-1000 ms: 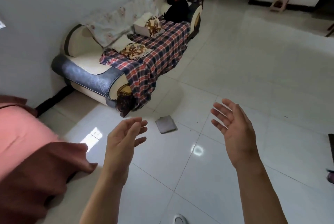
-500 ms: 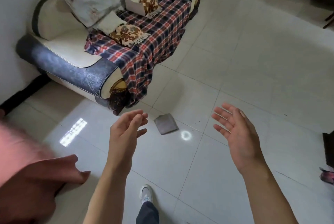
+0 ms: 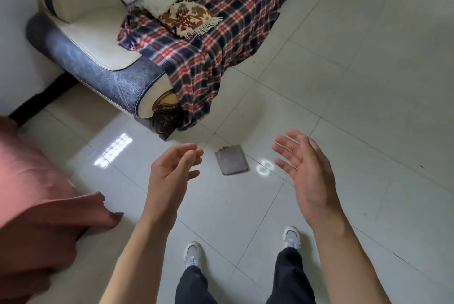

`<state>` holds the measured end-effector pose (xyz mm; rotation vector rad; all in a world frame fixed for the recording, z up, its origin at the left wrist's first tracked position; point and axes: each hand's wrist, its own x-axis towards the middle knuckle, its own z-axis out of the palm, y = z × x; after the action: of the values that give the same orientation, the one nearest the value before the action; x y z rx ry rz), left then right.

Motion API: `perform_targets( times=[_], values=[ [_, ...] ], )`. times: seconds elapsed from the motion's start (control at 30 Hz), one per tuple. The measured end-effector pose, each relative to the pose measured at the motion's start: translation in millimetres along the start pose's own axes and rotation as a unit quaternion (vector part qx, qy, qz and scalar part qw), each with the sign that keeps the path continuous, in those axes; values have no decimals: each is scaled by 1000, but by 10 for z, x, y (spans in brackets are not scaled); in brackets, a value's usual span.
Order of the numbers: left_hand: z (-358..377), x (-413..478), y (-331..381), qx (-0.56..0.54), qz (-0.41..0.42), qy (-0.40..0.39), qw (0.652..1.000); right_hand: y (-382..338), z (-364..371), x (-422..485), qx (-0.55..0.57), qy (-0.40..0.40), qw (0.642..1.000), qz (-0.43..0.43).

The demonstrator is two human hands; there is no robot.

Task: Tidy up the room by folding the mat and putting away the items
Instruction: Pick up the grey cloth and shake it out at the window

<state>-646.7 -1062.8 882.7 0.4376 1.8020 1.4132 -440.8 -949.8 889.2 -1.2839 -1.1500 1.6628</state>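
Note:
A small flat grey square item (image 3: 232,160) lies on the white tiled floor just in front of the sofa's corner. My left hand (image 3: 172,173) hovers left of it with relaxed, slightly bent fingers and holds nothing. My right hand (image 3: 307,173) is raised to the right of it, palm turned inward, fingers straight and spread, empty. Both hands are in the air above the floor, apart from the grey item. A pink and dark red cloth (image 3: 32,205) fills the lower left edge.
A cream and grey sofa (image 3: 98,58) stands along the left wall, draped with a plaid blanket (image 3: 221,33) and carrying patterned cushions (image 3: 186,17). My two shoes (image 3: 192,254) stand on the tiles below. Open tiled floor (image 3: 356,82) stretches to the right.
The view has tilted down and come closer to the sofa and the grey item. Both hands stay raised and empty. My legs and both shoes have come into view.

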Motion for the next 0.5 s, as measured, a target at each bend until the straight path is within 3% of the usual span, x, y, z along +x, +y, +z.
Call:
perform_targets(
  times=[0.27,0.5],
  values=[
    [1456,-95,133,-11,14,80,997,-347,-1087,877,-10,-113,994,-1],
    [2255,106,76,-16,-1,93,996,-472,-1737,1511,-40,-125,991,18]
  ],
)
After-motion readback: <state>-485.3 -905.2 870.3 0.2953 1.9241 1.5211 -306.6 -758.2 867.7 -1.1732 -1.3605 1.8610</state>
